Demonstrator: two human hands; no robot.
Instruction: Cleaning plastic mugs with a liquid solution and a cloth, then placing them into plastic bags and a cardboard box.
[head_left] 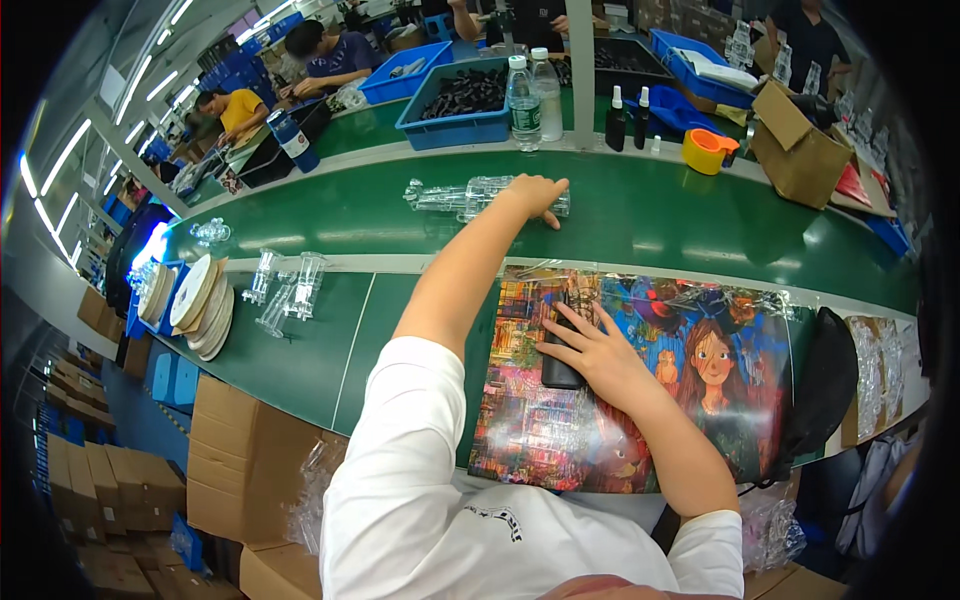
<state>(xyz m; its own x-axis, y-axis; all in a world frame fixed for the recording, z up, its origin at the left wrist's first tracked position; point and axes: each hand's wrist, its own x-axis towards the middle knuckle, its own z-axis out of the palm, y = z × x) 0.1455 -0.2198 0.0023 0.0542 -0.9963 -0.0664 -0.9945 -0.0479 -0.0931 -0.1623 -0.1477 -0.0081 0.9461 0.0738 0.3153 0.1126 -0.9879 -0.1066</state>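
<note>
My left hand [535, 195] stretches out over the green belt and curls over the right end of a clear plastic part [460, 199], long and tube-like, lying on its side. Its fingers are on the far side and its thumb on the near side. My right hand [597, 352] rests with fingers spread on a black oblong object [562, 374]; the palm side is hidden. Under that object lies a glossy mat printed with a colourful picture [715, 375]. More clear plastic parts [290, 285] lie on the green table to the left.
Left stand stacked round discs [205, 305] and an open cardboard box [245, 450]. Beyond the belt are a blue bin of black pieces [465, 100], water bottles [523, 105], small dark bottles [616, 120], an orange tape roll [705, 152] and a carton [795, 140]. Other people sit at the back.
</note>
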